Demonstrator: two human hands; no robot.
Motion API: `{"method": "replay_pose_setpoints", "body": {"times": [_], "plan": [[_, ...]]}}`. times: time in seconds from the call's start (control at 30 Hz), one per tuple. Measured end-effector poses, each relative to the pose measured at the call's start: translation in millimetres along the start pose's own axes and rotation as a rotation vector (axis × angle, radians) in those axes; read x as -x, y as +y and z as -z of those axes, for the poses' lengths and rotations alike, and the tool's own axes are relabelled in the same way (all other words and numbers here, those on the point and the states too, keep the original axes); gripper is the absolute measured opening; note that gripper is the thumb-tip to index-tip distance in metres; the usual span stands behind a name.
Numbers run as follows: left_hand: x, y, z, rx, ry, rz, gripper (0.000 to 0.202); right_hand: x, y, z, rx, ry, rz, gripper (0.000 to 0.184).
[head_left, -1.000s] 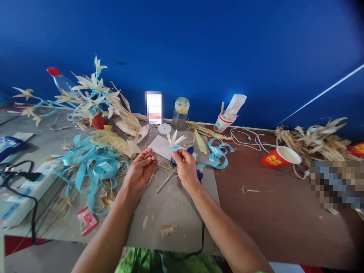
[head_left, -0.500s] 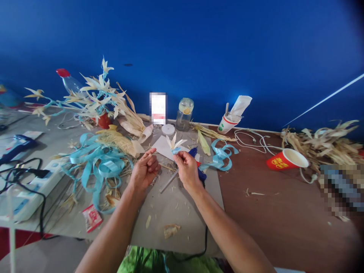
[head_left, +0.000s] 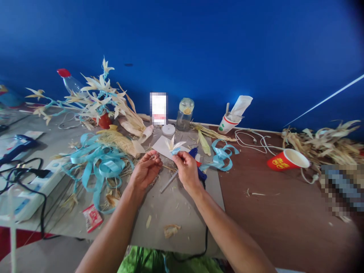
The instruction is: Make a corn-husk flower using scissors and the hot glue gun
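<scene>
Pinched between the thumb and fingers of my right hand is a corn husk flower, its pale petals pointing up and its base wrapped in light blue ribbon. My left hand is closed just to its left, apart from the flower, fingertips pressed together; what they hold, if anything, I cannot make out. Partly hidden behind my right hand lies a dark blue glue gun, with a translucent stick slanting out to the left. A white card lies flat beyond my hands.
Loose blue ribbon and husk flower branches are at left, near a white power strip. A glass jar and white cup stand by the wall. A red paper cup lies tipped at right, beside dry husks.
My left hand has turned slightly and shifted a little right, its fingertips drawing together nearer the flower. The flower has tilted slightly in my right hand, which stays in place.
</scene>
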State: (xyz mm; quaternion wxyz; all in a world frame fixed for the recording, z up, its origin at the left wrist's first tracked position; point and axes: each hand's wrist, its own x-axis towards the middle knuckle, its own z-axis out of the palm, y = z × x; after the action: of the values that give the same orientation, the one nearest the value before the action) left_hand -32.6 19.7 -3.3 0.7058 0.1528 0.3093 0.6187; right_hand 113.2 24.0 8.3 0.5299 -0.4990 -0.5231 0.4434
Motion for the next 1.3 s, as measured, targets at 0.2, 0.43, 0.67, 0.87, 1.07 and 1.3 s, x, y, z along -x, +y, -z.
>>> {"method": "replay_pose_setpoints", "body": {"times": [0.2,0.43,0.67,0.87,1.07,1.3], "plan": [[-2.4,-0.5,0.4,0.027,0.05,-0.053,0.02,-0.1,0.9,0.0,-0.038,-0.007,0.003,0.017],[-2.5,-2.5,1.2,0.027,0.049,-0.053,0.017,0.7,2.1,-0.5,-0.024,-0.013,0.0,0.019],[1.5,-3.3,-0.5,-0.107,0.031,-0.13,0.016,1.4,-0.9,-1.3,-0.037,-0.023,-0.001,0.018],[0.9,-2.8,-0.1,-0.119,0.047,-0.139,0.022,3.0,-1.7,-1.6,-0.02,-0.019,0.007,0.018],[-0.9,-5.7,-4.7,-0.236,0.112,-0.169,0.026,3.3,-2.6,-2.1,0.0,-0.025,0.028,0.018],[3.0,-12.0,-3.3,-0.513,0.059,-0.223,0.023,6.5,-6.5,-4.1,0.112,-0.023,0.103,0.016]]}}
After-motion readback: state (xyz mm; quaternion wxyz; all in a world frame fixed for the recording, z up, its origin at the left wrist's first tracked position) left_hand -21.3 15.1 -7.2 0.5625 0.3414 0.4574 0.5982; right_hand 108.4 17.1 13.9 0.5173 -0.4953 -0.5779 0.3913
